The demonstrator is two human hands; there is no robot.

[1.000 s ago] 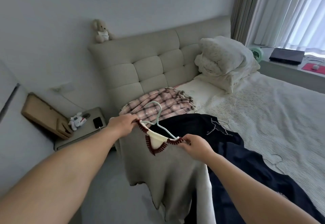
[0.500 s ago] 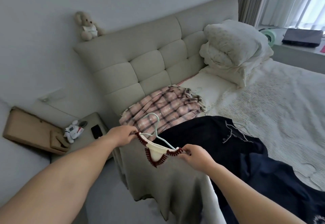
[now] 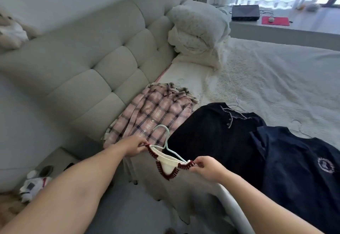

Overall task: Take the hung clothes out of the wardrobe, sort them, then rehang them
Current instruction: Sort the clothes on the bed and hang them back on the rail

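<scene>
Both hands are up in front, holding a cream knit top (image 3: pixel 170 165) with dark red stitched trim by its shoulders. Left hand (image 3: pixel 133 146) pinches the left shoulder edge, right hand (image 3: pixel 208 167) pinches the right one, fingers curled on the fabric in both cases. That top is on a pale mint hanger (image 3: pixel 165 138), hook sticking up between the hands, and the body of the top hangs down over the near edge of the bed (image 3: pixel 276 79).

Only one view, the head camera, so the rest from there: a pink plaid shirt (image 3: pixel 152 112) lies on the bed right against the padded headboard (image 3: pixel 88 57). Just beside it is a black top (image 3: pixel 220 129) with white stitching round the neck, still on a white hanger (image 3: pixel 238 106). Next to that, overlapping its edge, a navy top (image 3: pixel 303 169) with a round white emblem.

Stack of white pillows (image 3: pixel 198 31) at the head of the bed. Far side by the curtains there's a ledge with a dark laptop (image 3: pixel 245 12) and a red mouse mat (image 3: pixel 275 20). A small white plush toy (image 3: pixel 35 182) sits on the nightstand at lower left, and a blurry stuffed toy (image 3: pixel 11 31) is perched on the headboard at far left.
</scene>
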